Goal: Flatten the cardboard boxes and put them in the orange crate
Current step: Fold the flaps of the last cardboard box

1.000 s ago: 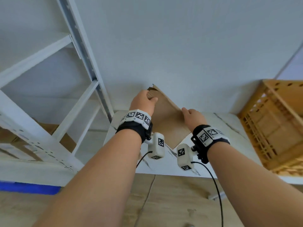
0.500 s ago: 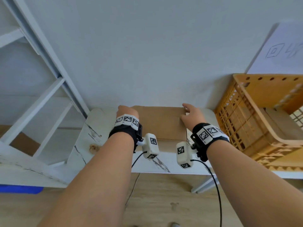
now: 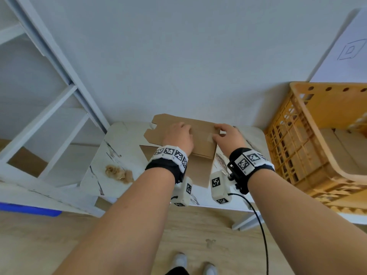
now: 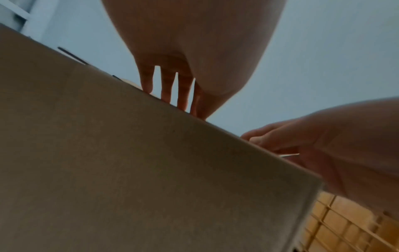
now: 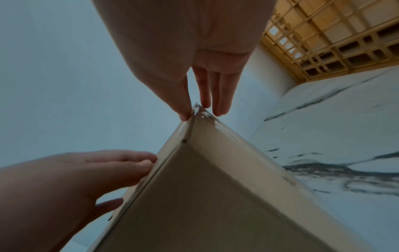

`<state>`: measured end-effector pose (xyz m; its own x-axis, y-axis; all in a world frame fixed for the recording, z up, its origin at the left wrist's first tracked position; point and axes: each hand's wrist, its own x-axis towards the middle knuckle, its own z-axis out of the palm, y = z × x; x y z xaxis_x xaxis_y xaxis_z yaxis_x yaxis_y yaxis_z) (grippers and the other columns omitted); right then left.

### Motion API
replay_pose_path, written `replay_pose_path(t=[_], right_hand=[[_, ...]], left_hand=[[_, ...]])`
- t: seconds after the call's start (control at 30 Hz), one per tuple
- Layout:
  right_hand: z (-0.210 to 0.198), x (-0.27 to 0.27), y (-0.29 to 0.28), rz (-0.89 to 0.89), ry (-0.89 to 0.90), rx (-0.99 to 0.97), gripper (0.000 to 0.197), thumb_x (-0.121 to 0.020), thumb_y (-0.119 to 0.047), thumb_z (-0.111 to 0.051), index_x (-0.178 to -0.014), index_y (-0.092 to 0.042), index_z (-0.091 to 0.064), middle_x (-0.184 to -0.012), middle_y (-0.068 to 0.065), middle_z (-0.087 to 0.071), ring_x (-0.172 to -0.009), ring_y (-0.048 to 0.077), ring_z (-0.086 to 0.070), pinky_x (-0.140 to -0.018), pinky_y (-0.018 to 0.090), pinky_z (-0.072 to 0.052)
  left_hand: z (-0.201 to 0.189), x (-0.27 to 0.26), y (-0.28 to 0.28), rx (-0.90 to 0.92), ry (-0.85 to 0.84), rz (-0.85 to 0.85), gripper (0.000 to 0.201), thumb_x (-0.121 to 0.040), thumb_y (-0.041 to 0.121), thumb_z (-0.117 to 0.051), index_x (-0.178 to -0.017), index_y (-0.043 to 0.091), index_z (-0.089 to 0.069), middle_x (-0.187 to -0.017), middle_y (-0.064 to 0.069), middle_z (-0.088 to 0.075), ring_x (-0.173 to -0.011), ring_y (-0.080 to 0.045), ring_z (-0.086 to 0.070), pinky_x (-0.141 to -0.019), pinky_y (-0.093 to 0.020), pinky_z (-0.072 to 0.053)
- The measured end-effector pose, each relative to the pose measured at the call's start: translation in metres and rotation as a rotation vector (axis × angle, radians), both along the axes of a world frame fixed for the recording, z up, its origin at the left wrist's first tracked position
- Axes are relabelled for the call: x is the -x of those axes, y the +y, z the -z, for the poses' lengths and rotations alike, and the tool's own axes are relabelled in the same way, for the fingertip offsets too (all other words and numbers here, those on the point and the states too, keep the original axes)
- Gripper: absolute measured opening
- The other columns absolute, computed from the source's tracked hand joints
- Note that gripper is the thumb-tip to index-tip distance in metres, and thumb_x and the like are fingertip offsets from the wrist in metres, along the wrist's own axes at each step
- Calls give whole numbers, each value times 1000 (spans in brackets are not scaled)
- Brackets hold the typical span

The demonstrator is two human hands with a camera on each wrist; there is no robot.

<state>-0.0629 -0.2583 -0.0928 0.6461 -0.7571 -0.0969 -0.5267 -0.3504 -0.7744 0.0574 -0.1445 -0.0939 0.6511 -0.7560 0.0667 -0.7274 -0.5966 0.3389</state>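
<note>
1. The cardboard box (image 3: 200, 139) I am working on sits on the white marbled bench (image 3: 119, 147), just left of the orange crate (image 3: 309, 147). It is not flat yet: its near wall stands up and flaps splay out at its far left.

2. My left hand (image 3: 178, 135) lies on the box top, fingers straight and pressing along the upper edge, a wide grip holding nothing.

3. My right hand (image 3: 226, 136) is at the box's right top corner. In the right wrist view my thumb and fingers (image 5: 222, 95) meet on a clear strip of tape (image 5: 199, 111) there; I think I am pinching it, though blur leaves some doubt.

4. Done so far, as I judge it: flattened cardboard already lies inside the crate.

5. Left to do: free this taped corner, collapse the walls, press the box flat, then carry it right into the crate.

6. A crumpled scrap of brown paper (image 3: 119, 173) lies on the bench's left side, apart from the box.
</note>
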Motion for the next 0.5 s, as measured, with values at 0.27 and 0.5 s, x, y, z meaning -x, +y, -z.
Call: replay_pose_path(t=[0.27, 0.5], right_hand=[[3, -4, -2, -3, 47, 134, 16, -85, -21, -65, -100, -18, -68, -110, 1, -48, -95, 13, -52, -79, 20, -34], [2, -8, 6, 10, 38, 177, 15, -87, -12, -59, -98, -14, -69, -107, -1, -42, -89, 10, -47, -77, 13, -32]], left_hand=[[19, -4, -7, -117, -10, 93, 46, -103, 32, -21, -149, 32, -21, -160, 6, -8, -148, -17, -2, -119, -47, -2], [22, -2, -8, -110, -19, 69, 47, -103, 33, -20, -149, 33, -20, -160, 6, -6, -148, -17, -1, -119, -46, 0]])
